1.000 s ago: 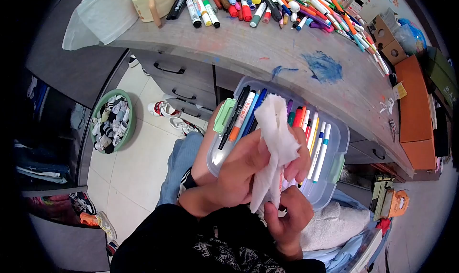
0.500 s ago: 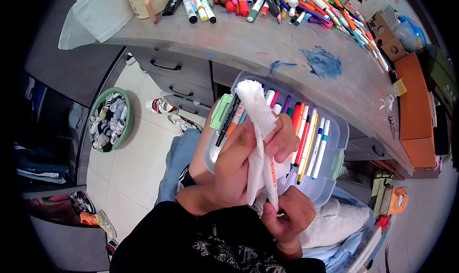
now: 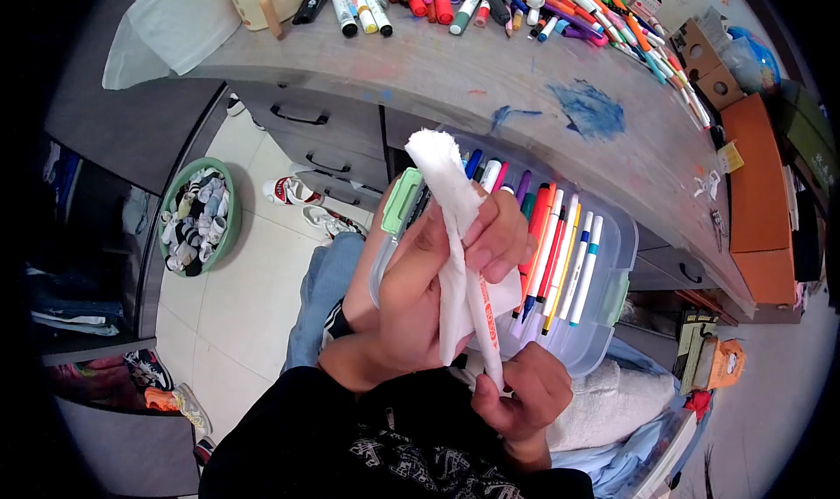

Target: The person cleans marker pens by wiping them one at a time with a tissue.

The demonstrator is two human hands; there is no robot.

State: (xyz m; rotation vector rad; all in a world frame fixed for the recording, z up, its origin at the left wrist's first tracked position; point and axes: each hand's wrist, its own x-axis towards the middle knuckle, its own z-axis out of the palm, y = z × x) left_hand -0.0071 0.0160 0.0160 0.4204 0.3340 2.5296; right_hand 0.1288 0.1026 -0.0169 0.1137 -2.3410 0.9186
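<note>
My left hand (image 3: pixel 446 263) is closed around a crumpled white tissue (image 3: pixel 444 168), which is wrapped about the upper part of a white marker (image 3: pixel 486 324) with orange-red print. The marker's top end is hidden by tissue and fingers. Below, my right hand (image 3: pixel 529 394) pinches the marker's lower end between thumb and fingers. Just behind my hands, a clear plastic box (image 3: pixel 617 263) with green latches sits on my lap, holding several markers (image 3: pixel 560 245) laid side by side.
A grey desk (image 3: pixel 420 70) with blue stains carries a large spread of pens (image 3: pixel 560 9), a cream mug (image 3: pixel 260 0) and a white sheet (image 3: pixel 179 27). On the floor stand a green basin (image 3: pixel 234 228) of socks and some shoes (image 3: pixel 293 190). An orange box (image 3: pixel 761 202) is at right.
Both hands have shifted slightly left with the tissue and marker. More of the marker's printed barrel shows below the tissue, and more box contents are visible behind.
</note>
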